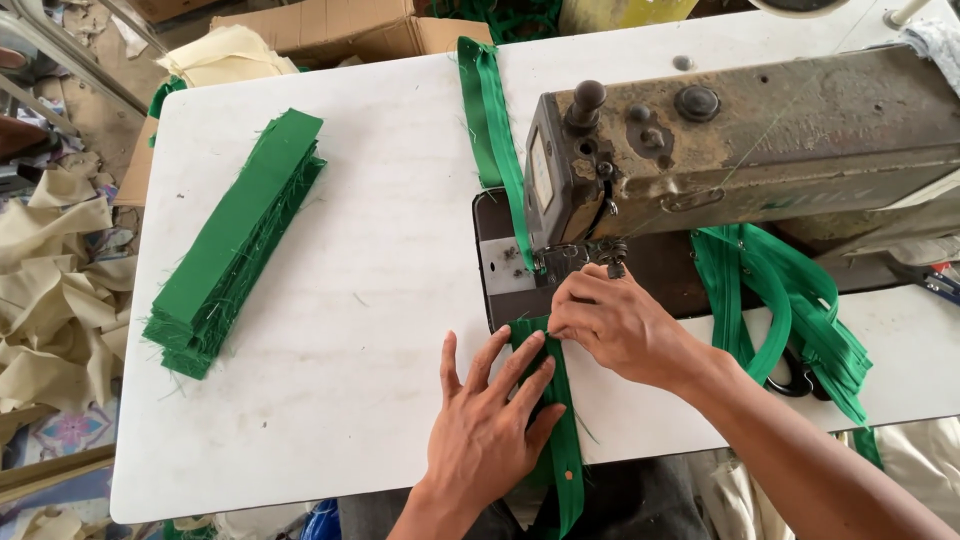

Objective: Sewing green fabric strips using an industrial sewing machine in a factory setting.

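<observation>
the narrow green fabric strip [556,400] lies on the white counter [370,270] at lower centre of the frame, running from the needle area of the worn grey-brown metal sewing machine [740,150] down over the near counter edge. the left hand [490,425] lies flat on it, fingers spread, pressing the strip against the counter. the right hand [620,325], just right of the left and touching the strip's upper end, has its grip pressed together, thumb and fingertips pinching the strip edge just below the presser foot.

handling, as judged: the strip is light, soft and limp; it will fold or skew unless held flat, and its cut edges look frayed. the best hold appears to be on the edge near the needle, with a flat palm behind.

a second green strip [492,120] trails from the needle toward the upper centre of the frame. a stack of flat green fabric pieces [235,245] sits at left of the counter, well apart from the hands. a bundle of green zipper tape [800,310] hangs at right, beside black scissors [795,378].

containers: a brown cardboard box [340,30] stands at the top of the frame; its contents cannot be told.
</observation>
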